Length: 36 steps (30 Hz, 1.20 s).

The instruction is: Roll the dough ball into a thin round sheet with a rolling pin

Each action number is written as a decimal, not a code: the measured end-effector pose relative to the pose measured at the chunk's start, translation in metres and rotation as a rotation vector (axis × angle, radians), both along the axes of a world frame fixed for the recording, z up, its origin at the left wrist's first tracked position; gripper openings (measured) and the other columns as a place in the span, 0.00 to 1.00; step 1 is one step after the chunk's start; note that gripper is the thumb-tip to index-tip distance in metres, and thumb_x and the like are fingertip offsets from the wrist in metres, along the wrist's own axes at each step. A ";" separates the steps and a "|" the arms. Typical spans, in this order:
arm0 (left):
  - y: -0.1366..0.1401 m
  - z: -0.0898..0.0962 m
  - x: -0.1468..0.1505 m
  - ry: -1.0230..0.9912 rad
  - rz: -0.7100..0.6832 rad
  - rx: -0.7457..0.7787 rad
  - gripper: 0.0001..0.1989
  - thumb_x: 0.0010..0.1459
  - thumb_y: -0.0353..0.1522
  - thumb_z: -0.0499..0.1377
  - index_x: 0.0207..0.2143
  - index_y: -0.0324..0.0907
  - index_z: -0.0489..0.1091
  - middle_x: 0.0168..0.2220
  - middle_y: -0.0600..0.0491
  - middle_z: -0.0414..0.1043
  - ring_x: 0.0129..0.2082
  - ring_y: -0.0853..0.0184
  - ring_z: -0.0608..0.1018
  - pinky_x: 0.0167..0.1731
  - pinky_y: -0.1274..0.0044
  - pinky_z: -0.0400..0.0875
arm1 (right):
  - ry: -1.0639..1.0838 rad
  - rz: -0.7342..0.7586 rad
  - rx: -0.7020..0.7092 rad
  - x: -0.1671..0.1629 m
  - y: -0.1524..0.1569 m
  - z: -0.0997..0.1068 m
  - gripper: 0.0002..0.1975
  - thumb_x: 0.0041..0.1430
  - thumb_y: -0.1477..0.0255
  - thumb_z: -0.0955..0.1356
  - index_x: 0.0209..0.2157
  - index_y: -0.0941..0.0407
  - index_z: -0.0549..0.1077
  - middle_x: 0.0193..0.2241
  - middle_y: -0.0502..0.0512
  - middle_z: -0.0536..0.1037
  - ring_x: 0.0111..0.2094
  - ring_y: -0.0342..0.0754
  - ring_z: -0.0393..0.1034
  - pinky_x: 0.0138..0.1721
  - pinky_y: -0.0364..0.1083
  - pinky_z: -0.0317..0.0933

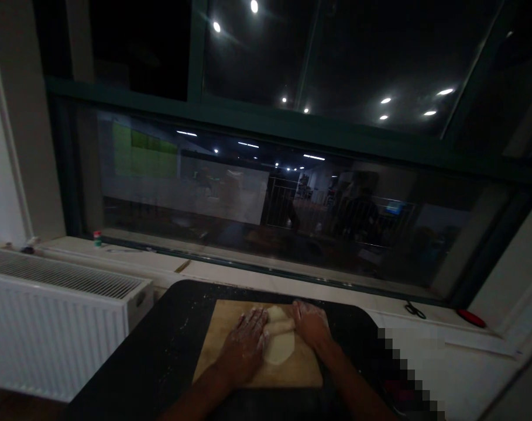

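A pale rolling pin lies across a flattened piece of dough, with some of the dough showing beyond the pin. My left hand rests flat over the pin's left end, its floury fingers stretched out and slightly apart. At the other end, my right hand is closed round the pin, its fingers curled and dusted with flour. Both pin ends are hidden by the hands. Beneath everything is a wooden board, on a dark tabletop.
Flour specks dot the tabletop left of the board. A white radiator stands at the left. Along the windowsill are a small red-and-green container, dark-handled scissors and a red object. A large window rises behind the table.
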<state>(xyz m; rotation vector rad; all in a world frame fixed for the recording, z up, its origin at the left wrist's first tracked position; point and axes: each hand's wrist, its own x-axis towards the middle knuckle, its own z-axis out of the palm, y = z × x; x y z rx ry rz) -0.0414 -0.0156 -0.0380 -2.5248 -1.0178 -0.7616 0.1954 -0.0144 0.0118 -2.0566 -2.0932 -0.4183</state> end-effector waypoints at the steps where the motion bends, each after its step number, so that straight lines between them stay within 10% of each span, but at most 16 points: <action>1: 0.006 0.001 0.001 0.002 0.006 -0.016 0.23 0.72 0.35 0.45 0.64 0.37 0.61 0.64 0.46 0.64 0.63 0.58 0.68 0.59 0.64 0.68 | -0.003 0.020 -0.014 0.001 0.012 0.005 0.23 0.73 0.68 0.51 0.50 0.56 0.74 0.41 0.61 0.81 0.43 0.51 0.77 0.47 0.48 0.65; 10: 0.029 -0.018 0.015 -0.033 0.030 0.022 0.24 0.71 0.35 0.47 0.67 0.44 0.58 0.65 0.48 0.61 0.64 0.55 0.67 0.59 0.59 0.67 | -0.028 0.197 -0.145 0.019 0.047 -0.021 0.23 0.65 0.78 0.57 0.58 0.59 0.71 0.56 0.60 0.75 0.57 0.51 0.68 0.60 0.49 0.58; 15: 0.016 -0.022 0.017 -0.036 0.047 0.093 0.26 0.69 0.35 0.48 0.67 0.36 0.56 0.68 0.44 0.56 0.67 0.54 0.61 0.61 0.62 0.65 | 0.017 0.128 -0.125 0.024 0.017 -0.035 0.24 0.69 0.75 0.54 0.61 0.61 0.68 0.62 0.57 0.68 0.67 0.49 0.53 0.67 0.48 0.49; 25: -0.040 -0.016 -0.003 0.019 -0.130 0.128 0.30 0.69 0.34 0.49 0.70 0.40 0.46 0.69 0.50 0.53 0.68 0.60 0.59 0.64 0.66 0.61 | 0.156 0.077 0.225 0.036 -0.067 -0.095 0.26 0.73 0.63 0.52 0.64 0.56 0.64 0.64 0.56 0.65 0.65 0.49 0.57 0.63 0.50 0.59; 36: 0.062 -0.014 0.028 -0.013 0.131 -0.104 0.23 0.69 0.35 0.48 0.64 0.43 0.63 0.63 0.43 0.64 0.62 0.50 0.68 0.55 0.54 0.68 | 0.040 0.131 -0.242 0.025 0.052 -0.018 0.24 0.70 0.69 0.55 0.65 0.53 0.62 0.65 0.58 0.62 0.66 0.55 0.56 0.64 0.63 0.51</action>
